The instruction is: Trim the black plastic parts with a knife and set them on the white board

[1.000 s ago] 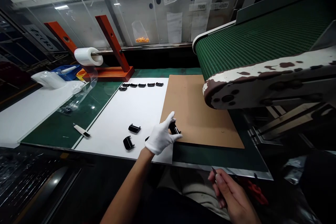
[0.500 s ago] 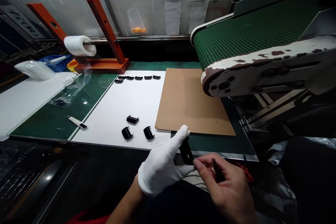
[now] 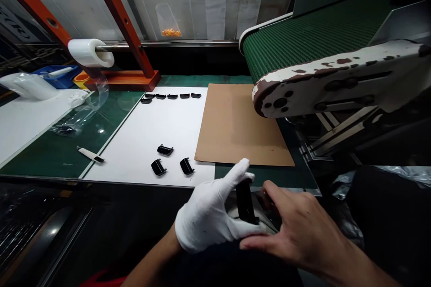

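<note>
My left hand (image 3: 212, 215), in a white glove, grips a black plastic part (image 3: 245, 202) between thumb and fingers above the front edge of the bench. My right hand (image 3: 296, 224) is bare and curled close to the right of that part. Its thumb is by the gloved fingertips at the part's lower end. Something dark shows under the right fingers, too hidden to name. Nearby on a white sheet (image 3: 168, 121) lie three similar parts, one of them this black part (image 3: 186, 166). Several more stand in a row (image 3: 172, 96) at the back.
A brown cardboard sheet (image 3: 242, 125) lies right of the white one. A green conveyor belt (image 3: 313, 40) overhangs it. At left are a white-handled cutter (image 3: 90, 154) and a roll of clear film (image 3: 88, 52) on an orange stand (image 3: 124, 81).
My right hand has turned and shifted, its fingers now higher beside the black part and its thumb lower. My left hand keeps the part, held more upright. The camera view has shifted slightly.
</note>
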Demonstrator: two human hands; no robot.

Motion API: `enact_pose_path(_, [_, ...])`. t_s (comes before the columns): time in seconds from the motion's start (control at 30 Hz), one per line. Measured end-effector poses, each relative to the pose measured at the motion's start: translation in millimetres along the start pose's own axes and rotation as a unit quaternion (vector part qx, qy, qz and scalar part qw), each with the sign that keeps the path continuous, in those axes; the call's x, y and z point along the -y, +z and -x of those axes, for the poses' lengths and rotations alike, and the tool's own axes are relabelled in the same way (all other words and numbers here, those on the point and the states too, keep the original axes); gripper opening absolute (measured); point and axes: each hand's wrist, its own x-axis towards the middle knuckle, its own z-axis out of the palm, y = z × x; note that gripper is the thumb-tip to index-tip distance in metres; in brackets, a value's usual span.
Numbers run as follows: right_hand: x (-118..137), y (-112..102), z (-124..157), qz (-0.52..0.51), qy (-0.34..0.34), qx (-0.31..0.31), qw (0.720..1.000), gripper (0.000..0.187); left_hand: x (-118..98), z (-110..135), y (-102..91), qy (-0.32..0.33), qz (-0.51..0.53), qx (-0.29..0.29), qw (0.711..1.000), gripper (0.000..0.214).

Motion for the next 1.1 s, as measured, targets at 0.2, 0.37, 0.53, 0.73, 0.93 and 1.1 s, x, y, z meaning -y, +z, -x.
enact_pose_path(0.2, [1.7, -16.1, -3.8, 0.019, -0.003, 0.066, 0.998, 0.068, -6.9, -2.9, 4.5, 0.025, 0.035, 0.003, 0.999, 0.103])
enact_pose_path(0.37, [1.6, -16.4, -4.1, 0.028, -0.023, 0.069, 0.997, 0.070, -7.0, -2.9, 2.6, 0.025, 0.046, 0.011, 0.999, 0.101])
enact_pose_path(0.53, [2.0, -13.0, -3.7, 0.047, -0.030, 0.057, 0.997, 0.071, -7.9, -3.6, 2.4, 0.011, 0.072, 0.014, 0.997, 0.097])
enact_pose_path(0.73, [-1.4, -11.3, -4.5, 0.091, -0.067, 0.029, 0.993, 0.075, -9.3, -3.2, 6.7, -0.017, 0.101, 0.000, 0.995, 0.090])
enact_pose_path(0.93, [-3.7, -10.7, -5.6, 0.111, -0.075, 0.044, 0.990, 0.081, -7.3, -2.0, 9.1, -0.005, 0.120, -0.015, 0.993, 0.094])
enact_pose_path(1.1, [-3.6, -7.5, -6.7, 0.120, -0.088, 0.023, 0.989, 0.083, -5.5, -0.6, 11.3, 0.005, 0.112, -0.035, 0.993, 0.097])
